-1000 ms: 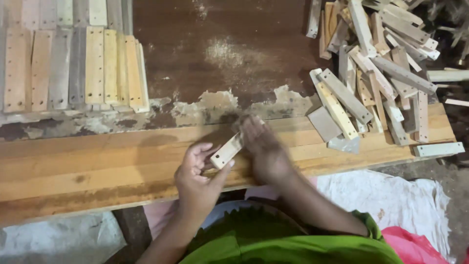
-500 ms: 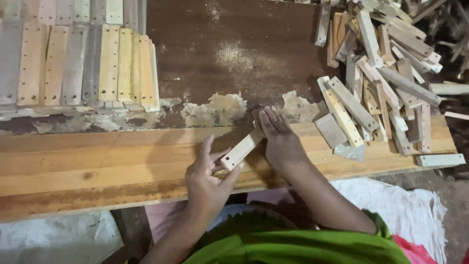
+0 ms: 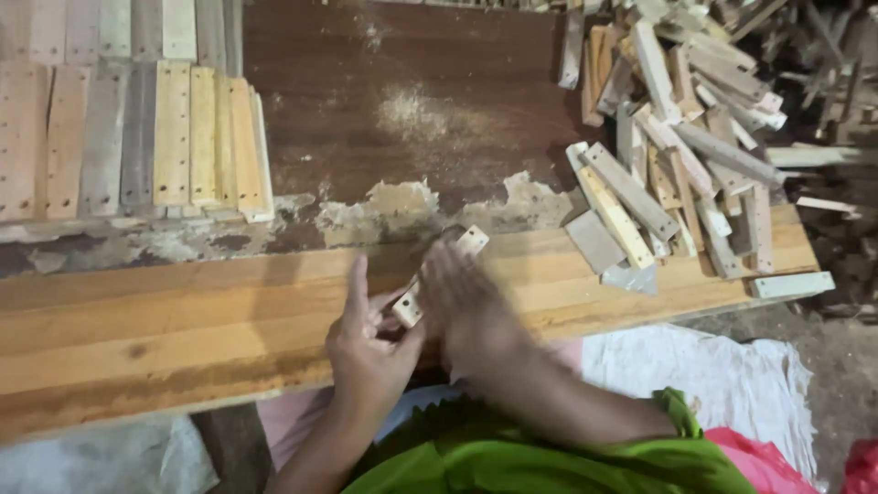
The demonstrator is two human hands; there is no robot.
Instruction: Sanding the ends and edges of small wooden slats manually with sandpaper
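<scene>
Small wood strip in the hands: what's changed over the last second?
The small wood strip stays between both hands, tilted the same way. The right hand has slid along it, now blurred. The left hand keeps its grip at the lower end. The row of strips and the loose pile are unchanged.

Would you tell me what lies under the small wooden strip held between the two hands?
Under the small wooden strip lies the light plank of the bench. The right hand covers the strip's middle and the plank beneath; the left hand grips its lower end.

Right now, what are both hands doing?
Left hand: holding the small wooden strip.
Right hand: flat and open on the strip, blurred.
</scene>
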